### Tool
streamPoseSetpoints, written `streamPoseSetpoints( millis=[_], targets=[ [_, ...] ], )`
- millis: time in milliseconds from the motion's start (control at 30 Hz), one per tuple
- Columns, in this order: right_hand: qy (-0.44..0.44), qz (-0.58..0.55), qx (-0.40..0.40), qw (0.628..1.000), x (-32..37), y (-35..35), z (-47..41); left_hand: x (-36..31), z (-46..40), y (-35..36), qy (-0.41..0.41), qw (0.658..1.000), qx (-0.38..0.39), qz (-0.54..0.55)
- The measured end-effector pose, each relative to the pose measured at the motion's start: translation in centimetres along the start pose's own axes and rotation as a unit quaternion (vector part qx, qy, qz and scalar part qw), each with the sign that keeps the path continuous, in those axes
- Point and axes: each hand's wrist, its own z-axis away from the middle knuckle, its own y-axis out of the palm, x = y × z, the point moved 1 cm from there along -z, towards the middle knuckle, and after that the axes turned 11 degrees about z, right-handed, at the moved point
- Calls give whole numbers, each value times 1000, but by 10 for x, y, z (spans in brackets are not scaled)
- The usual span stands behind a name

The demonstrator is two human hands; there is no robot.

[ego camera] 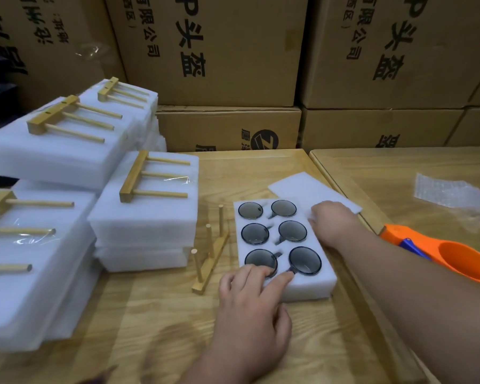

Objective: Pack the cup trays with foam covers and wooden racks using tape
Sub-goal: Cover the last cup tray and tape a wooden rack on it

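Note:
A white foam cup tray (311, 286) with several dark glass cups (292, 230) lies uncovered on the wooden table. My left hand (250, 309) rests at its near edge, fingers touching the two closest cups. My right hand (334, 220) is on the tray's far right corner, its fingers on a thin foam cover (302, 187) lying behind the tray. A loose wooden rack (209, 253) stands with its pegs up just left of the tray. An orange tape dispenser (449, 256) lies to the right, behind my right forearm.
Stacks of packed foam trays (144, 217) with taped-on racks fill the left side. Cardboard boxes (227, 51) wall off the back. A second wooden board (399, 173) at the right carries a piece of bubble wrap (452, 194).

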Motion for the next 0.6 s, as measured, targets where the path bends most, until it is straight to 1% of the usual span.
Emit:
streamPoseSetpoints(
  millis=[67,133,267,333,433,500,600],
  targets=[
    [-1,47,-17,999,3,-5,-2,0,0,0,0,1000,1,2],
    [10,64,-31,997,5,-13,-2,-1,0,0,-3,1000,1,7],
    [81,-35,-113,990,-8,-51,3,0,-1,-1,-4,1000,-9,28],
    [101,-47,-161,981,-14,-79,14,1,-1,-2,4,999,-12,34],
    [86,-18,-233,968,-14,-112,47,1,1,-3,23,999,-15,47],
    [61,16,-266,962,-4,-125,75,-1,2,-5,37,997,-21,64],
    [2,46,-277,960,22,-131,118,-1,3,-10,21,989,-45,138]
  ],
)
